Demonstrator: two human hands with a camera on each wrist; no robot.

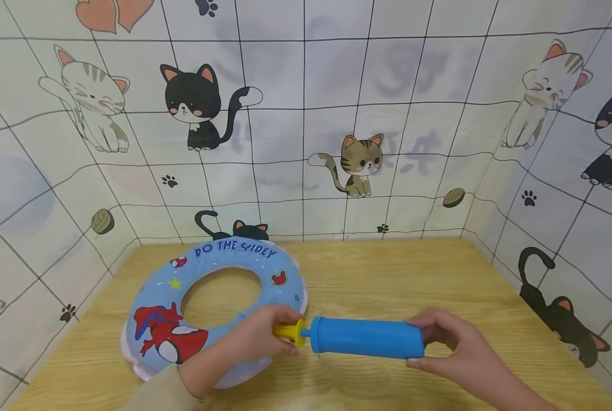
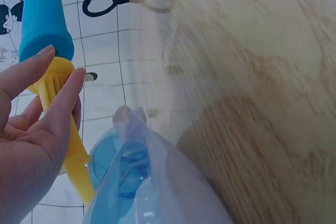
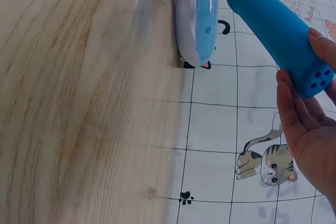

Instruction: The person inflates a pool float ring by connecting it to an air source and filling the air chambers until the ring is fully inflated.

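Observation:
A blue hand pump (image 1: pixel 367 338) lies level between both hands in the head view, above the wooden table. My left hand (image 1: pixel 260 334) pinches the yellow part (image 2: pixel 55 74) at one end, between thumb and fingers. A short blue rod joins it to the blue barrel. A long yellow stem (image 2: pixel 79 174) runs on past that hand in the left wrist view. At the other end, my right hand (image 3: pixel 315 140) grips the barrel, whose end face has several small holes. An inflated light-blue swim ring (image 1: pixel 280 291) with red cartoon prints sits behind and under my left hand.
The wooden table (image 1: pixel 388 274) reaches back to a wall covering (image 1: pixel 285 188) printed with cats and grid lines. More of the same covering (image 1: pixel 552 171) stands on the right side.

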